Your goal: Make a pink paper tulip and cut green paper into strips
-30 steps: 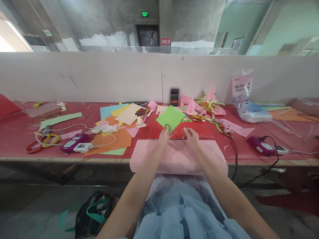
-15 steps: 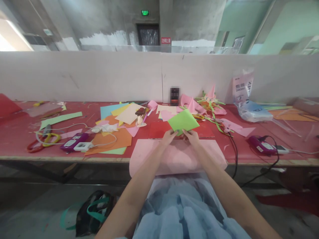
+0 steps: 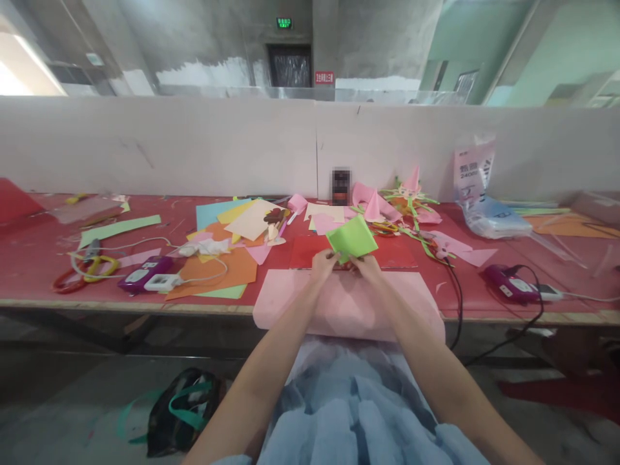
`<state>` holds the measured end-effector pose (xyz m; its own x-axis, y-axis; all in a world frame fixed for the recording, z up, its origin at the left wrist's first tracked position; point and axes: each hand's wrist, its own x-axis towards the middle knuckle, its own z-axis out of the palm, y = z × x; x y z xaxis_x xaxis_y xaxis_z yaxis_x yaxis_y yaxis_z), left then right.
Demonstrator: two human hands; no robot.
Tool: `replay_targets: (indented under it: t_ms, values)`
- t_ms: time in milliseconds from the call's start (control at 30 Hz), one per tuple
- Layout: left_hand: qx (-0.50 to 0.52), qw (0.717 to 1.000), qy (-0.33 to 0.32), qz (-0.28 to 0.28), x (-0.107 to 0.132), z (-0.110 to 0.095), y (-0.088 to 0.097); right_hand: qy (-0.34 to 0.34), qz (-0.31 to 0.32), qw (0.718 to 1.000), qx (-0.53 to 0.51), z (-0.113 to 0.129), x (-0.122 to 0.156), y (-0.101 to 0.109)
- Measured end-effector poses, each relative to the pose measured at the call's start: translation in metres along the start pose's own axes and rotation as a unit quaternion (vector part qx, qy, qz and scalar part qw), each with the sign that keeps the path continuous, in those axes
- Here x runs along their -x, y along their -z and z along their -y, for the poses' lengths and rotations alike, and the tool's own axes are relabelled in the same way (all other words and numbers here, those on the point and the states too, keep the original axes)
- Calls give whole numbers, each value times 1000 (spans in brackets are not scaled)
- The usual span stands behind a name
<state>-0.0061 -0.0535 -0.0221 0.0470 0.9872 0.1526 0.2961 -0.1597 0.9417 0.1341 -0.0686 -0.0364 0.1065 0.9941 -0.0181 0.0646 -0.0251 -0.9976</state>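
Observation:
A square sheet of green paper (image 3: pixel 352 236) is lifted off the red table (image 3: pixel 39 271), tilted with its far corner up. My left hand (image 3: pixel 323 263) pinches its near left edge and my right hand (image 3: pixel 364 265) pinches its near right edge; both sets of fingers are closed on the paper. Under my hands lies a large pink sheet (image 3: pixel 346 307) that hangs over the table's front edge. A red sheet (image 3: pixel 310 252) lies flat just beyond the pink one.
Loose coloured papers (image 3: pixel 232 265) and yellow scissors (image 3: pixel 94 266) lie to the left with a purple device (image 3: pixel 145 274) and white cable. Pink paper cones (image 3: pixel 372 206) and green strips sit behind. Another purple device (image 3: pixel 508 284) with black cable lies right. A white partition (image 3: pixel 194 148) backs the table.
The green paper was lying nearly flat under my left fingertips; both hands took hold of it and lifted it. It now looks narrower, drawn closer between my hands.

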Motion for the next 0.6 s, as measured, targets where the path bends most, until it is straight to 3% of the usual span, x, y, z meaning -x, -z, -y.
replay_targets:
  t_ms: [133, 267, 600]
  values:
    - [92, 995, 42, 27, 1, -1, 0, -7, -65, 998, 22, -1, 2, -6]
    - [160, 985, 58, 39, 1, -1, -2, 39, -109, 989, 90, 3, 9, -2]
    - [163, 982, 70, 64, 0, 3, -4, 66, -82, 992, 64, 6, 11, 1]
